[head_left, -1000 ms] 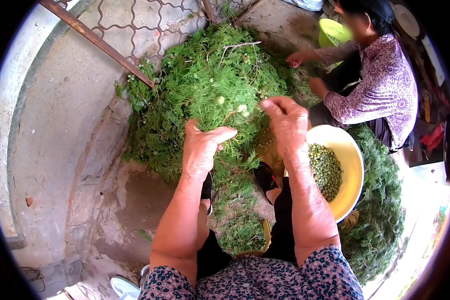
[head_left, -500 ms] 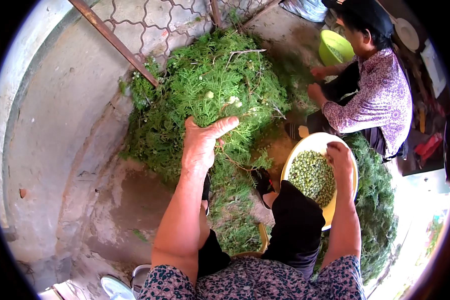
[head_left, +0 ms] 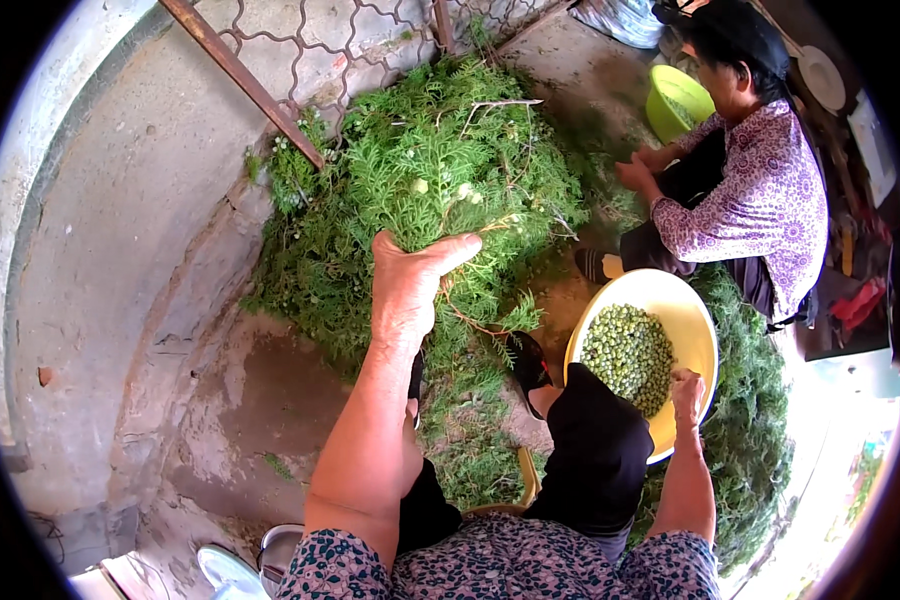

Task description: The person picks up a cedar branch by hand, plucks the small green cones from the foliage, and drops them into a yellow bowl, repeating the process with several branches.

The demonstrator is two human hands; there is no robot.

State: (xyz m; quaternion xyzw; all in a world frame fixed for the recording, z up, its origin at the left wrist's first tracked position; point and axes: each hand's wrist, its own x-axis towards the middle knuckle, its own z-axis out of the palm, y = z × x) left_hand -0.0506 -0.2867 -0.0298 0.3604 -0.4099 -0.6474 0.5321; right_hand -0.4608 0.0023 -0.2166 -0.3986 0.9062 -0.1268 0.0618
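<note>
My left hand [head_left: 408, 285] is closed around a leafy green conifer branch [head_left: 435, 212] with pale round cones on it, held over a large heap of similar branches [head_left: 370, 130]. The thumb lies across the stem, and the other fingers are mostly hidden. At the right, my right hand [head_left: 687, 397] is curled into a fist over the near right side of a yellow basin [head_left: 692, 325]. Whatever is inside that fist, if anything, is hidden. Small round green cones [head_left: 625, 352] are gathered in the basin, which rests beside my right knee.
Ahead on the right a co-worker [head_left: 745, 190] sits with both hands together, near a lime-green tub [head_left: 665, 115]. More branches [head_left: 755, 420] lie right of the basin. A concrete wall [head_left: 120, 230] curves along the left, and a rusty metal grille [head_left: 320, 40] stands behind the heap.
My right hand has come back toward me from above the cones to the basin's near right side, its fingers now tucked in. The left hand keeps its grip. The co-worker's hands have come together.
</note>
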